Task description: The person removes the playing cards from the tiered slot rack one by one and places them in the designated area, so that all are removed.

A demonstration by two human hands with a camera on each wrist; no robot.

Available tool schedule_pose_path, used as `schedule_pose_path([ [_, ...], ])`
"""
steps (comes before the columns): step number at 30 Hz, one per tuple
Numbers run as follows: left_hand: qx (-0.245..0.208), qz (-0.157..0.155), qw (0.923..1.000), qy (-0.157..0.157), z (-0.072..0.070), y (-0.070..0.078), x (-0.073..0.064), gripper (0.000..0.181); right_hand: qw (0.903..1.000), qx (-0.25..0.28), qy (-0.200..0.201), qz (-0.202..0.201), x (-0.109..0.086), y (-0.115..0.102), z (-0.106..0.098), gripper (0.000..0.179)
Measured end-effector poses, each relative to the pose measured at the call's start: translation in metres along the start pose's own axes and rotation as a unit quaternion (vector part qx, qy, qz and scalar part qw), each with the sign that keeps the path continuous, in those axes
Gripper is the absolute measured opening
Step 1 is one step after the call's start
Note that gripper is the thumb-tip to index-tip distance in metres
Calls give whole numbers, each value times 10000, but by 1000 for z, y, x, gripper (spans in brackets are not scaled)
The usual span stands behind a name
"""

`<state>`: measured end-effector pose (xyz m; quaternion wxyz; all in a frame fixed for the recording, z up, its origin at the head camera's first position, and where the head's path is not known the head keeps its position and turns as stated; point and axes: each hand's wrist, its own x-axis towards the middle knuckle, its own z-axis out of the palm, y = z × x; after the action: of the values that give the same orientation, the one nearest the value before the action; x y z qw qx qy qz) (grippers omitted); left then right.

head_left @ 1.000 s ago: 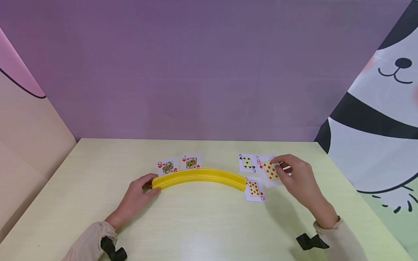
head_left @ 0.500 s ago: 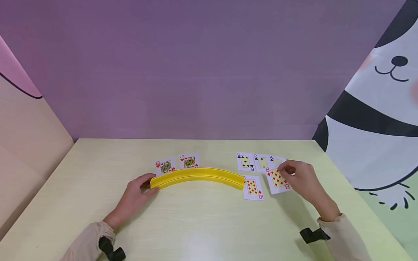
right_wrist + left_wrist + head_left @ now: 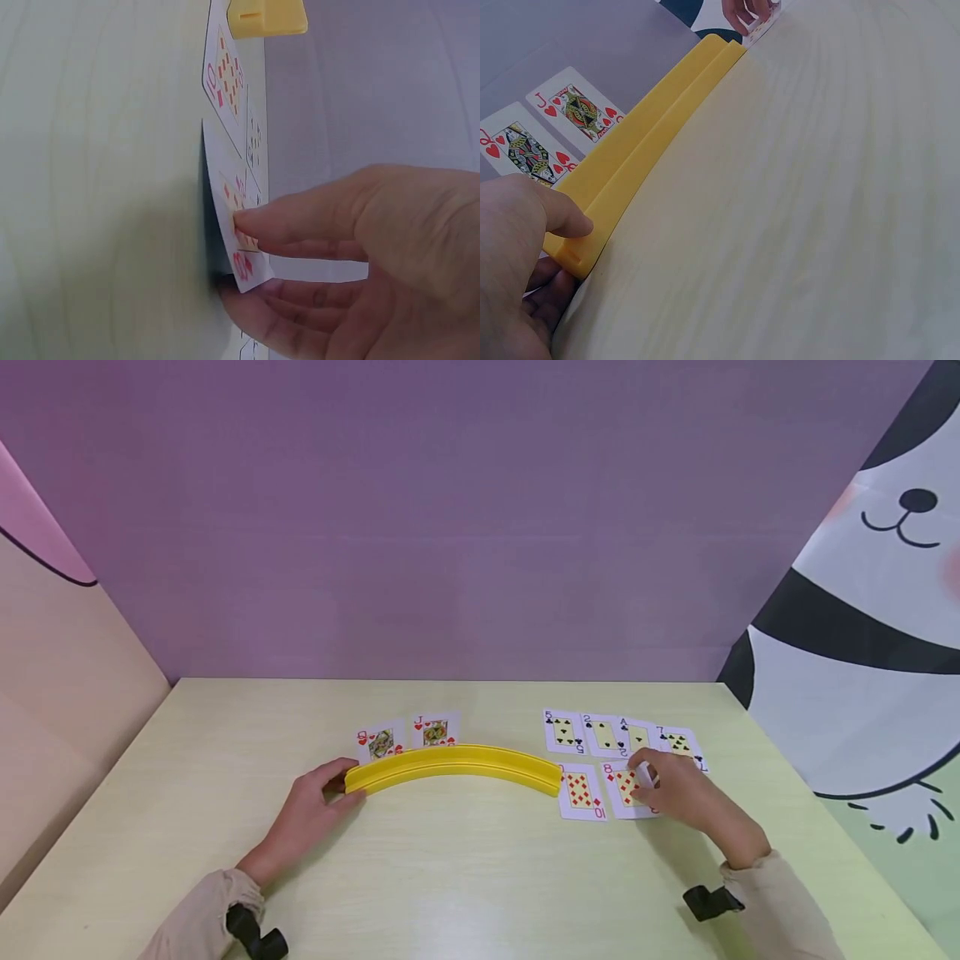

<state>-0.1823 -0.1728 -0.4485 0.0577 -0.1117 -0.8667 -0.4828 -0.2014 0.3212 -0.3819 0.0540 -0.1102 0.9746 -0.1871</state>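
Observation:
My left hand [image 3: 307, 810] grips the left end of a yellow curved playing card holder [image 3: 457, 762], thumb on its near side in the left wrist view. A queen of hearts [image 3: 526, 154] and a jack of hearts [image 3: 581, 112] show behind the holder's upper edge. With my right hand [image 3: 682, 789] I pinch the eight of diamonds [image 3: 624, 792]; in the right wrist view the thumb lies on its face, and the card's near edge is tilted up off the table. Left of it lies the ten of diamonds [image 3: 581, 793], close to the holder's right end.
Behind the diamonds runs a row of black cards: a five [image 3: 564, 732], a two [image 3: 603, 735], an ace [image 3: 637, 733] and a seven [image 3: 680, 743], partly covered by my right hand. The pale table [image 3: 450, 877] meets a purple wall [image 3: 450, 527] at its back edge.
My right hand has brought the eight of diamonds off the row of black cards, toward me and down beside the ten. The two, ace and seven are uncovered. My left hand stays put.

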Motion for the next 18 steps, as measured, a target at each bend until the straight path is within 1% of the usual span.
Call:
schedule_pose_path([
  [9,34,-50,10000,-11,1,-1,0,38,9991,-358,-174,176,0,-6,2,38],
  [18,-13,-39,10000,-26,-1,3,0,37,9989,-459,1,17,-2,-10,3,34],
])
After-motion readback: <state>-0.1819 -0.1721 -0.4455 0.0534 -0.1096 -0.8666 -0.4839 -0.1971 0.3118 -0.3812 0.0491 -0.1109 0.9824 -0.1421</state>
